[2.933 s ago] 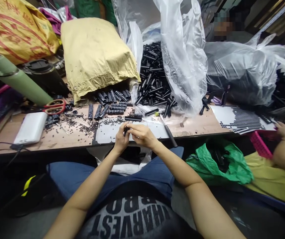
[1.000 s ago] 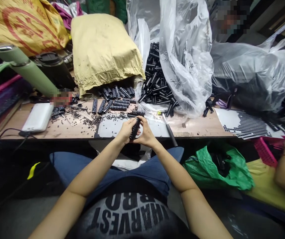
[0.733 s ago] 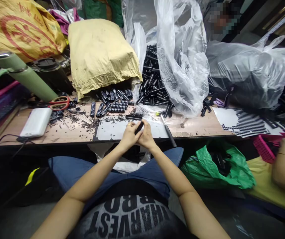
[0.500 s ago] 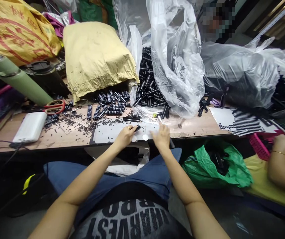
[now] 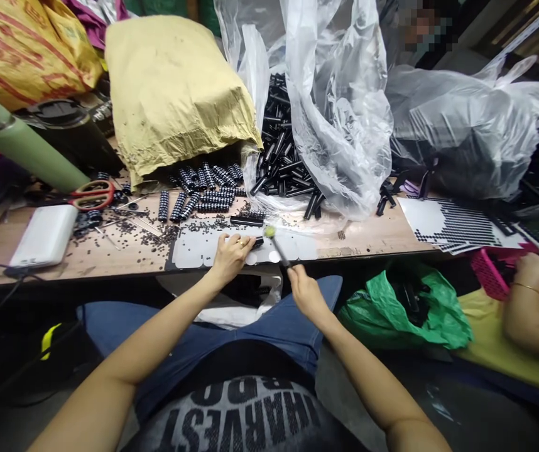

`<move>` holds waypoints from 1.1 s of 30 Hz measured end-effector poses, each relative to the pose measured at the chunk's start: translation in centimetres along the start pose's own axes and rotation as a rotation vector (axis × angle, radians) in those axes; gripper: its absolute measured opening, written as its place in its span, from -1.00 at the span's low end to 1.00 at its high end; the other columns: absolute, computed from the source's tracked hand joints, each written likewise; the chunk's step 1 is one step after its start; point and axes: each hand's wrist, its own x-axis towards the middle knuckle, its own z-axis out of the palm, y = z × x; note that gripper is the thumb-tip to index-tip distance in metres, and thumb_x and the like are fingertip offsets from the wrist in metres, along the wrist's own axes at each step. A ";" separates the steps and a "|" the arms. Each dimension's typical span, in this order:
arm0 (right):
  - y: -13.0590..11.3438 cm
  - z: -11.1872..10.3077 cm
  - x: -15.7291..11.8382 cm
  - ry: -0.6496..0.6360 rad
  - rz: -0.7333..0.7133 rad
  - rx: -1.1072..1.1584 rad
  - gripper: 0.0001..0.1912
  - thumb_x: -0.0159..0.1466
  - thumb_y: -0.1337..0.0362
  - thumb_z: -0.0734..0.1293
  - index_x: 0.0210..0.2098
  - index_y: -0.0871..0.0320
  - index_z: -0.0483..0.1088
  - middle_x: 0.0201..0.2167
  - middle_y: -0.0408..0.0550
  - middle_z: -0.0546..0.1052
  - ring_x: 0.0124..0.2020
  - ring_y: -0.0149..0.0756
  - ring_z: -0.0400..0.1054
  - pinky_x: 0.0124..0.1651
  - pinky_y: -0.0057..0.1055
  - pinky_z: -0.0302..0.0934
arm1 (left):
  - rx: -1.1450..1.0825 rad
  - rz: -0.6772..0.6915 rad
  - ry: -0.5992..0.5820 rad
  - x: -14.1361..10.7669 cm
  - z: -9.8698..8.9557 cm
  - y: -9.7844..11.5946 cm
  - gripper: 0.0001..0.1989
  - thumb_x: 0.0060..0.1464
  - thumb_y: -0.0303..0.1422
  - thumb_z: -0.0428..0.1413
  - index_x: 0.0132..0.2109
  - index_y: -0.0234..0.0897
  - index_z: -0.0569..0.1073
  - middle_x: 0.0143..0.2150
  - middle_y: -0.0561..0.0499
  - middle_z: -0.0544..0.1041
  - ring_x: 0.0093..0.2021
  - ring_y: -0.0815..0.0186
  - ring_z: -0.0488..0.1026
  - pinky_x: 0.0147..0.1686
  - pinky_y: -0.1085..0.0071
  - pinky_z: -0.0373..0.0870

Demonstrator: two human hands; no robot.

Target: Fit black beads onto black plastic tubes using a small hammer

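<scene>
My left hand (image 5: 230,254) is closed around a short black tube (image 5: 259,242), whose end sticks out to the right over the white sheet (image 5: 196,248). Fingers wrapped, my right hand (image 5: 304,289) grips a dark-handled stick tool (image 5: 281,250) at the table edge. The tool's yellow-green head (image 5: 269,232) is just right of the tube's end, apparently close to it; contact cannot be made out. Another black tube (image 5: 247,221) lies behind my left hand. Several black tubes studded with pale-ringed dots (image 5: 215,204) lie farther back, among scattered small black bits (image 5: 156,235).
A clear plastic bag (image 5: 340,144) spills black tubes (image 5: 283,169) behind my hands. A yellow paper sack (image 5: 179,94), scissors (image 5: 93,194), a white box (image 5: 44,235) and a green flask (image 5: 29,150) stand left. At right are dotted sheets (image 5: 453,223), a green bag (image 5: 406,307) and a co-worker's arm (image 5: 531,301).
My right hand has moved down toward me, and the tool's head has swung left toward the tube. My left hand, still on the tube, has shifted slightly left in view.
</scene>
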 end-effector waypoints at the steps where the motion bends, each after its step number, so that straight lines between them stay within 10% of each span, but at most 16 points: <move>1: -0.2 0.2 -0.1 -0.047 0.010 -0.031 -0.67 0.39 0.07 -0.01 -0.29 0.09 0.25 -0.62 -0.17 0.35 -0.57 -0.24 0.32 -0.46 -0.43 0.04 | 0.004 -0.005 -0.011 0.0 0.1 0.2 -0.53 0.26 -0.51 -0.23 0.22 -0.25 0.33 0.08 -0.22 0.49 0.03 0.03 0.38 0.07 -0.07 0.08; 8: -4.9 -1.0 -0.4 0.015 -0.118 0.142 -0.61 0.41 0.02 -0.06 -0.20 0.08 0.26 -0.57 -0.14 0.40 -0.56 -0.29 0.35 -0.44 -0.46 0.12 | 0.014 -0.027 0.003 -0.4 1.4 3.2 -0.28 0.21 -0.14 -0.08 0.33 -0.63 0.05 0.35 -0.46 0.06 0.38 -0.11 -0.08 0.29 -0.06 -0.21; 13: -6.9 1.9 0.1 -0.228 -0.201 -0.134 -0.69 0.40 0.12 0.03 -0.15 0.12 0.31 -0.48 -0.03 0.49 -0.48 -0.19 0.42 -0.42 -0.43 0.10 | -0.014 -0.008 -0.023 -0.4 1.9 2.9 -0.26 0.18 -0.16 -0.07 0.33 -0.63 0.03 0.34 -0.47 0.09 0.38 -0.12 -0.06 0.29 -0.05 -0.11; 24: -0.1 -2.5 4.1 0.091 0.093 -0.396 -0.64 0.42 0.07 0.04 -0.21 0.14 0.34 -0.45 0.00 0.49 -0.46 -0.23 0.35 -0.39 -0.41 -0.02 | -0.256 -0.048 -0.037 -0.8 -0.7 3.0 -0.65 0.22 -0.47 -0.08 0.10 -0.31 0.42 -0.13 -0.23 0.48 -0.13 0.14 0.41 -0.14 0.22 0.40; 29: 4.2 -3.0 7.6 0.247 0.084 -0.538 -0.66 0.40 0.12 0.11 -0.18 0.23 0.38 -0.21 0.19 0.47 -0.20 -0.09 0.34 -0.22 -0.30 0.10 | -0.090 -0.272 0.110 2.9 -3.2 -3.7 -0.64 0.26 -0.36 -0.11 0.09 -0.36 0.43 0.02 -0.33 0.38 0.04 -0.01 0.29 -0.06 0.08 0.29; 33: 3.1 -2.3 10.9 0.329 -0.160 -0.427 -0.72 0.37 0.19 0.15 -0.14 0.24 0.39 -0.14 0.17 0.44 -0.08 -0.05 0.25 -0.07 -0.22 0.13 | 0.128 -0.268 -0.050 7.0 -3.5 -9.6 -0.70 0.24 -0.31 -0.08 -0.03 -0.28 0.48 -0.01 -0.27 0.38 0.06 -0.05 0.25 -0.04 0.05 0.21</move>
